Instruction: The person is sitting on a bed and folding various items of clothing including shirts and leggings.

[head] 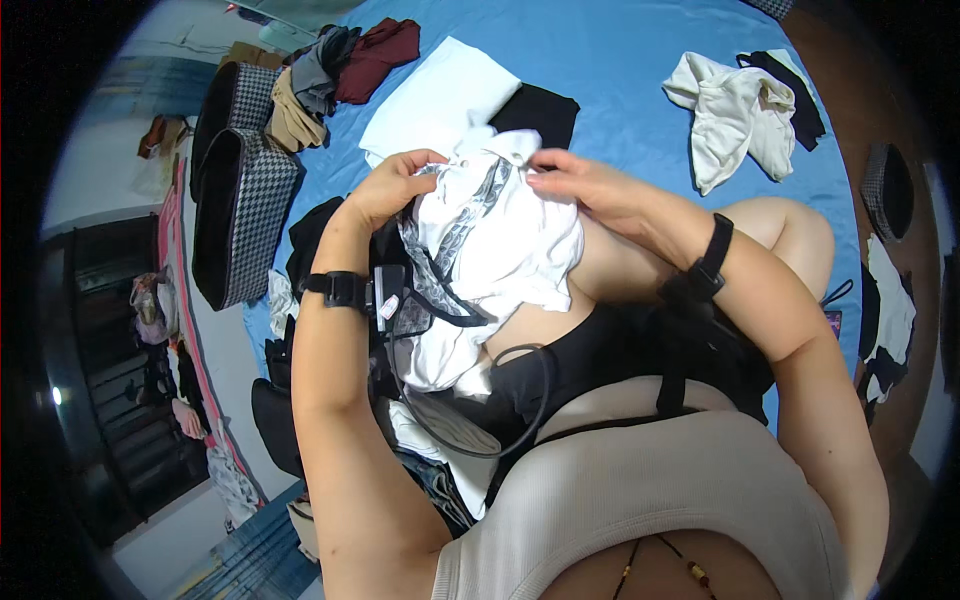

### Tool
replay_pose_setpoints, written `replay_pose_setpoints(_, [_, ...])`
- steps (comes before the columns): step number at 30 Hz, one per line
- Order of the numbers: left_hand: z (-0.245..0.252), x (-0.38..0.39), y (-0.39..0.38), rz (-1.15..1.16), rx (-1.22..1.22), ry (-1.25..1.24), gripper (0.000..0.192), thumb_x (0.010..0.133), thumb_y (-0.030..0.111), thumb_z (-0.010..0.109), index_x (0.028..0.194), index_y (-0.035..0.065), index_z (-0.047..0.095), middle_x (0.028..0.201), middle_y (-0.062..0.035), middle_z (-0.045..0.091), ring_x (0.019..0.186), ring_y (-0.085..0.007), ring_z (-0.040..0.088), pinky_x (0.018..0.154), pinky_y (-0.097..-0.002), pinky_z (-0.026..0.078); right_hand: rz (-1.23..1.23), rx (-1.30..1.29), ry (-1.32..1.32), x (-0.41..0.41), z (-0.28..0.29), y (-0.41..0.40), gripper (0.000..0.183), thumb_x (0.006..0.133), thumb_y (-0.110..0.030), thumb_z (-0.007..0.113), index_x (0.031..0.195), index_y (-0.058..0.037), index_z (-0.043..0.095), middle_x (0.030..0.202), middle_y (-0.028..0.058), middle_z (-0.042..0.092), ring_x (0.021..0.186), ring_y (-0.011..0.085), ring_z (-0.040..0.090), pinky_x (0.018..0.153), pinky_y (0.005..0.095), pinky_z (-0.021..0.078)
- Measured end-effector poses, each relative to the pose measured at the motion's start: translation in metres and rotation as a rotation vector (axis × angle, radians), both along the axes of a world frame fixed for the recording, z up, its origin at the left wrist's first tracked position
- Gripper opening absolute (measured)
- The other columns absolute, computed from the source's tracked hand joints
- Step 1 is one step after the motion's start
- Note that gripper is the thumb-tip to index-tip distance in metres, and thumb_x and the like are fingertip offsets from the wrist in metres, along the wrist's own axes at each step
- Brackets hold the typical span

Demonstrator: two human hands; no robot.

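A crumpled white garment point(517, 232) with grey patterned trim lies bunched over my lap. My left hand point(394, 184) pinches its upper left edge between thumb and fingers. At the upper right edge, my right hand point(577, 180) has thumb and fingers around the cloth, slightly blurred at the tips. A dark patterned strap point(442, 289) hangs across the garment's left side. Just beyond my hands, a folded white cloth point(442, 94) lies flat on the bed, partly over a folded black cloth point(540, 112).
The blue bed sheet point(615, 45) spreads ahead. Houndstooth storage bins point(259, 217) stand at the left, near folded maroon point(379, 60), grey and tan clothes. A cream garment point(739, 112) lies at the right. A black cable point(544, 405) loops below my left wrist.
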State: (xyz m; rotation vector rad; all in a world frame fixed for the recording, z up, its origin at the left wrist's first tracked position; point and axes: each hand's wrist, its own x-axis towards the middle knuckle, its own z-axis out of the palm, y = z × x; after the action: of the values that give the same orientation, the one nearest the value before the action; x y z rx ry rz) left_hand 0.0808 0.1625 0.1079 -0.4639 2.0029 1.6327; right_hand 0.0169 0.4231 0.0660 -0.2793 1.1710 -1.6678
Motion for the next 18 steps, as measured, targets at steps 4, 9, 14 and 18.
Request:
replay_pose_setpoints(4, [0.049, 0.018, 0.022, 0.055, -0.087, 0.293, 0.021, 0.076, 0.007, 0.062, 0.096, 0.0015, 0.057, 0.087, 0.0001, 0.058, 0.076, -0.0062, 0.052, 0.069, -0.0189, 0.041, -0.081, -0.305, -0.243, -0.008, 0.017, -0.027, 0.041, 0.079, -0.011, 0.062, 0.113, 0.0036, 0.045, 0.104, 0.0116, 0.056, 0.094, 0.0165, 0.057, 0.083, 0.0284, 0.0477])
replay_pose_setpoints(9, [0.098, 0.052, 0.060, -0.015, -0.125, 0.567, 0.021, 0.075, 0.004, 0.065, 0.094, 0.0006, 0.058, 0.086, 0.0002, 0.058, 0.078, -0.0062, 0.051, 0.068, -0.0187, 0.041, -0.015, -0.459, -0.073, -0.010, 0.065, -0.016, 0.034, 0.079, -0.002, 0.058, 0.111, -0.0010, 0.049, 0.101, 0.0075, 0.058, 0.095, 0.0132, 0.057, 0.086, 0.0255, 0.0451])
replay_pose_setpoints(14, [0.092, 0.058, 0.059, -0.174, 0.032, 0.448, 0.018, 0.080, 0.014, 0.059, 0.092, 0.0013, 0.057, 0.089, -0.0024, 0.058, 0.082, -0.0095, 0.053, 0.077, -0.0240, 0.041, 0.148, -0.458, 0.468, -0.016, 0.132, 0.031, 0.046, 0.075, -0.001, 0.058, 0.120, -0.0057, 0.046, 0.104, 0.0028, 0.057, 0.095, 0.0090, 0.054, 0.086, 0.0237, 0.0420])
replay_pose_setpoints(18, [0.065, 0.035, 0.060, -0.172, -0.432, 0.568, 0.052, 0.073, 0.023, 0.065, 0.115, 0.0002, 0.046, 0.118, -0.0067, 0.048, 0.105, -0.0175, 0.047, 0.091, -0.0288, 0.037, 0.217, -0.352, 0.869, -0.012, 0.174, 0.056, 0.053, 0.073, 0.000, 0.059, 0.123, -0.0055, 0.045, 0.108, 0.0024, 0.056, 0.100, 0.0096, 0.051, 0.090, 0.0250, 0.0387])
